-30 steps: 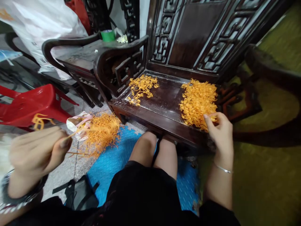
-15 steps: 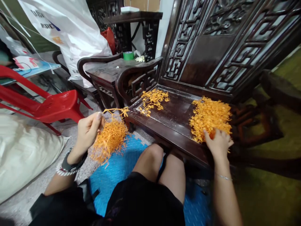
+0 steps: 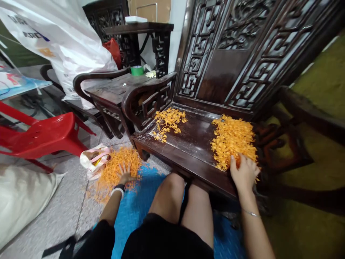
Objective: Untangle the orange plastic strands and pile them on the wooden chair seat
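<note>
My left hand is down on a loose heap of thin orange branched strands on the floor. Its fingers are spread apart and hold nothing that shows. At the right end of the dark wooden bench lies a thick pile of orange plastic sprigs. Over the pile's front edge my right hand is curled, with darker orange showing between thumb and fingers; its fingertips are partly hidden. A smaller cluster of orange sprigs is spread on the bench's left end.
A white and pink bag lies open beside the floor heap. To the left are a red plastic chair and a cream sack. Green tape stands on a side table. Under my legs is a blue mat.
My left hand has dropped from above the floor heap onto it, and the orange sprig it held is out of its fingers. My right hand stays at the bench pile. The view has shifted left-to-right slightly.
</note>
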{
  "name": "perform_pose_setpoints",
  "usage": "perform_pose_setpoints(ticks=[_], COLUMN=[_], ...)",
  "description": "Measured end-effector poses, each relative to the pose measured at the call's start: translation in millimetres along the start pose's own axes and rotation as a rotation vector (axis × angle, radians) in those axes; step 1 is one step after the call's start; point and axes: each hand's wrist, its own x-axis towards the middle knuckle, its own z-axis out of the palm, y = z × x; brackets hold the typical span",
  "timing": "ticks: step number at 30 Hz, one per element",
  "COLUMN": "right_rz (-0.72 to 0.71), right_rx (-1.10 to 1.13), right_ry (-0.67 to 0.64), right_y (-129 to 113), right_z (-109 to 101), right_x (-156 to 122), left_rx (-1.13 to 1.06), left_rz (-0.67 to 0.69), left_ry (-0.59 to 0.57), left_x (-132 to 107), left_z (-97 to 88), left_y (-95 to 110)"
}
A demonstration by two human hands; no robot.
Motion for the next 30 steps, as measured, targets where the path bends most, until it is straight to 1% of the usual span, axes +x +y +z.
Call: perform_pose_setpoints(ticks=[2, 4, 7, 9, 10, 12, 13, 14, 15, 16, 17, 18, 19, 20, 21, 22, 23, 25, 28, 30], right_rz=[0.007, 0.024, 0.044, 0.011, -0.024, -0.095, -0.132, -0.165, -0.209, -0.295, -0.367, -0.432, -0.502, -0.588, -0.655, -0.702, -0.729, -0.712, -0.625, -0.557], right_rx=[0.028, 0.064, 0.116, 0.147, 0.159, 0.207, 0.258, 0.317, 0.405, 0.467, 0.479, 0.47, 0.439, 0.399, 0.364, 0.336, 0.319, 0.314, 0.312, 0.322], right_ry=[0.015, 0.038, 0.133, 0.232, 0.279, 0.35, 0.357, 0.338, 0.284, 0.185, 0.054, -0.046, -0.171, -0.301, -0.392, -0.453, -0.477, -0.445, -0.385, -0.357], right_y=[1, 3, 8, 6, 2, -20, -37, -59, -84, -111, -137, -162, -184, -201, -213, -221, -224, -219, -203, -194], right_z=[1, 2, -4, -11, -15, -20, -21, -20, -16, -11, -4, 3, 11, 18, 23, 27, 30, 29, 22, 17], right_x=[0, 1, -2, -4, -5, -4, -1, 3, 8, 14, 18, 21, 23, 21, 17, 11, 3, -14, -37, -49], left_rx=[0.054, 0.097, 0.138, 0.147, 0.146, 0.133, 0.123, 0.11, 0.094, 0.074, 0.053, 0.028, 0.001, -0.028, -0.06, -0.094, -0.131, -0.211, -0.315, -0.385], left_rz=[-0.051, -0.083, -0.106, -0.116, -0.119, -0.124, -0.125, -0.124, -0.123, -0.122, -0.121, -0.12, -0.118, -0.114, -0.107, -0.098, -0.086, -0.061, -0.036, -0.008], left_ry=[-0.036, -0.052, -0.054, -0.043, -0.035, -0.02, -0.013, -0.009, -0.007, -0.005, -0.002, 0.004, 0.013, 0.028, 0.049, 0.076, 0.11, 0.197, 0.351, 0.44], left_x=[12, 26, 44, 50, 51, 52, 52, 52, 52, 52, 52, 52, 52, 51, 50, 48, 45, 34, 11, -6], left_z=[31.9, 55.5, 78.8, 89.4, 93.7, 100.8, 103.7, 105.9, 107.6, 108.6, 108.8, 107.9, 106.0, 102.8, 98.4, 92.9, 86.4, 71.9, 47.2, 26.0], left_y=[-6, -13, -22, -27, -29, -32, -34, -34, -35, -35, -35, -34, -33, -32, -31, -31, -30, -31, -27, -15])
